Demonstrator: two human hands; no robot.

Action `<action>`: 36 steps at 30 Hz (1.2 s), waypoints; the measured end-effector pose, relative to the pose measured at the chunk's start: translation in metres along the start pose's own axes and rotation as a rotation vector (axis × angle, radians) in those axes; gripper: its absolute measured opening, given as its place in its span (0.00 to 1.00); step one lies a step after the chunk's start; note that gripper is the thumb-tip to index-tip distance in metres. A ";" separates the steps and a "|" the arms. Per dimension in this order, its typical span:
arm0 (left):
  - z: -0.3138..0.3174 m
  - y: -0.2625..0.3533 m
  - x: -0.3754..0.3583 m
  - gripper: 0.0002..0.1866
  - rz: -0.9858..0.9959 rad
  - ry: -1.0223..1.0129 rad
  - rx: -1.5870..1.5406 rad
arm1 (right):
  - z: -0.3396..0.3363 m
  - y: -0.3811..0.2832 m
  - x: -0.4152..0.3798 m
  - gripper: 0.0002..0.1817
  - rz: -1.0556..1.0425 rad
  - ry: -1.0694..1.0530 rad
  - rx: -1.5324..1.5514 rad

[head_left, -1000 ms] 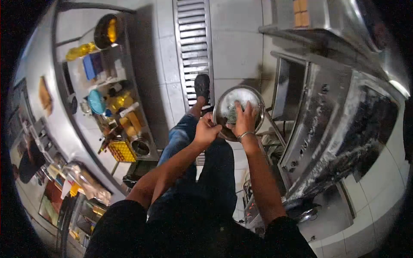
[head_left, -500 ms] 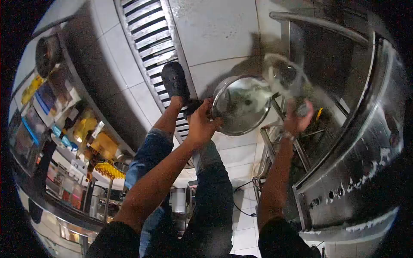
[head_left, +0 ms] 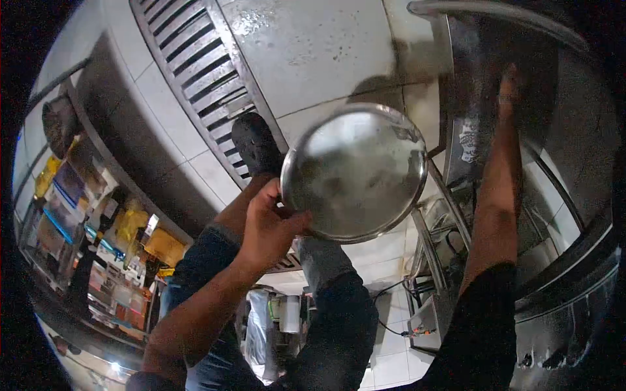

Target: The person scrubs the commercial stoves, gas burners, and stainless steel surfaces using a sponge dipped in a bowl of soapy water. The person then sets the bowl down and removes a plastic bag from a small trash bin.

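My left hand (head_left: 270, 228) grips the near-left rim of a round shiny metal pan (head_left: 355, 173), which hangs above the floor over my knee. The inside of the pan looks wet and cloudy. To the right, my right arm stretches forward, and my right hand (head_left: 509, 85) is in the dark area beside a metal panel. Its fingers are blurred, and whether they hold anything cannot be made out.
A slatted floor drain (head_left: 195, 72) runs past my dark shoe (head_left: 254, 140). Shelves with containers (head_left: 124, 228) stand at left. At right are metal frame legs (head_left: 450, 202) and a curved metal rail (head_left: 495, 10). A cable lies on the tiles.
My right hand has moved forward and right, away from the pan. The splashing water and blurred clear object beside the pan are gone. The pan appears larger and more face-on.
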State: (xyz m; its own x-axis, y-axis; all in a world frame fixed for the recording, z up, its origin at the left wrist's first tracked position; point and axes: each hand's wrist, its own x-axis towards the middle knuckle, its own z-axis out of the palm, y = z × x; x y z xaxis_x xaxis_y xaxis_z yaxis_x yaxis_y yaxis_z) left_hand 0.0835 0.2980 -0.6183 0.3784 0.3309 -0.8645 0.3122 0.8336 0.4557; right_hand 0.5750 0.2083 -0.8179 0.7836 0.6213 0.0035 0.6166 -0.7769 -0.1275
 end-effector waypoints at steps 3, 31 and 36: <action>0.003 0.024 0.002 0.19 -0.033 -0.021 -0.036 | 0.011 -0.015 0.016 0.44 -0.041 -0.049 -0.031; -0.024 0.043 0.015 0.19 0.037 0.000 -0.029 | -0.012 0.000 -0.154 0.40 0.201 0.138 0.100; -0.028 0.034 0.009 0.20 -0.006 0.016 -0.005 | 0.006 -0.019 -0.042 0.39 0.036 0.148 0.089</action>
State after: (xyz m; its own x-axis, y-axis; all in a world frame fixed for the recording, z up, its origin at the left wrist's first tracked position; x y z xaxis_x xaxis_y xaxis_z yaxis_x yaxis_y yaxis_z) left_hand 0.0729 0.3421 -0.6169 0.3627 0.3326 -0.8705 0.3103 0.8377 0.4494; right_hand 0.5302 0.1978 -0.8211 0.8120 0.5662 0.1421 0.5836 -0.7823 -0.2177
